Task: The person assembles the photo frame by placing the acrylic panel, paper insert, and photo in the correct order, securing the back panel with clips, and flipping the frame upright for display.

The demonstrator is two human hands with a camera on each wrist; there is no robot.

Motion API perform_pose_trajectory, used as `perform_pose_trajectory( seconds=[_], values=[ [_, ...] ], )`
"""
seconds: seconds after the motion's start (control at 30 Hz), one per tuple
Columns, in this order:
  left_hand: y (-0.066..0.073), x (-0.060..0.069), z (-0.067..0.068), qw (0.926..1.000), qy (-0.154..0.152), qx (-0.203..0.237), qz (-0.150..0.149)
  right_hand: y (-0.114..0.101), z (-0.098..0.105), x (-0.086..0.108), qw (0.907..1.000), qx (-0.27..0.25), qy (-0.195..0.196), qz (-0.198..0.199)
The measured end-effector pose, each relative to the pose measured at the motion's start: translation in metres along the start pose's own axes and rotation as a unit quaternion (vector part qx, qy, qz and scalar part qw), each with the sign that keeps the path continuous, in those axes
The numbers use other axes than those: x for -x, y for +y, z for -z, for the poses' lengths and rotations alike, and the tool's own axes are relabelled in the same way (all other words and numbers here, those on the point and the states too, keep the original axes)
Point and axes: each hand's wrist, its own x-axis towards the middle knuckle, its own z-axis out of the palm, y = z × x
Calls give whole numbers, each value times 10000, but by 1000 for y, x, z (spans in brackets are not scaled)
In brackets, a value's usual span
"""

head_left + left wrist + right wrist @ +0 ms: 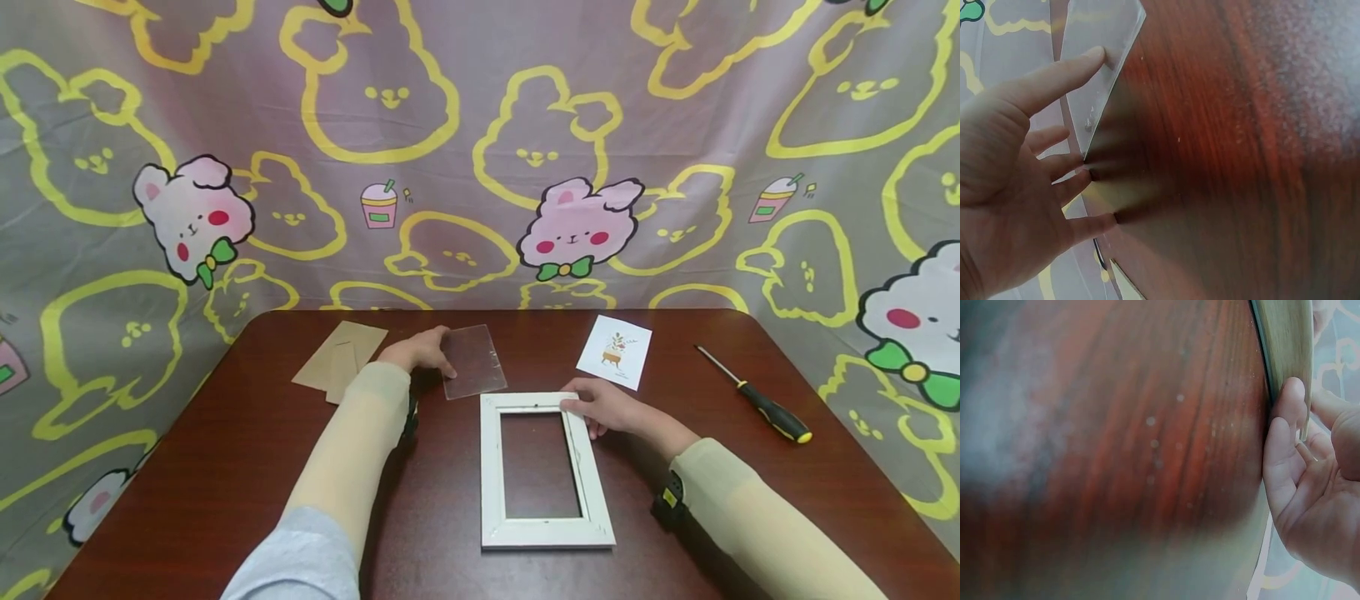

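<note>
A clear rectangular pane (472, 360) lies on the table, and my left hand (422, 350) is at its left edge. In the left wrist view the thumb (1088, 65) lies over the pane (1094, 37), while the other fingers are spread, with tips near the tabletop. A white picture frame (491, 467) with an open middle stands before me, and my right hand (603, 406) grips its upper right corner. The right wrist view shows the fingers (1282, 450) against the frame's side (1288, 344).
Left of the pane lies a brown backing board (348, 340) with a narrower flap. A white card with a plant drawing (613, 352) lies behind the right hand. Farther right is a screwdriver (772, 412) with a black and yellow handle. Patterned cloth (465, 108) hangs behind the table (420, 517).
</note>
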Motion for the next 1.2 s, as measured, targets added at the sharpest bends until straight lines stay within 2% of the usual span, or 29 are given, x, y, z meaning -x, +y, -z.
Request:
perform_pose_trajectory(
  seconds=[0.4, 0.73, 1.1, 1.2],
  values=[
    [3, -5, 4, 9993, 141, -331, -97, -1, 2, 1, 10000, -23, 36, -40],
    [0, -1, 9, 9990, 185, -358, -213, 1, 1, 0, 9999, -110, -27, -25],
    [1, 1, 14, 9979, 227, -598, -31, 3, 0, -2, 10000, -68, -15, -68],
    [1, 4, 15, 9973, 249, -655, 209, 3, 0, -2, 10000, -75, -18, -43]
  ],
)
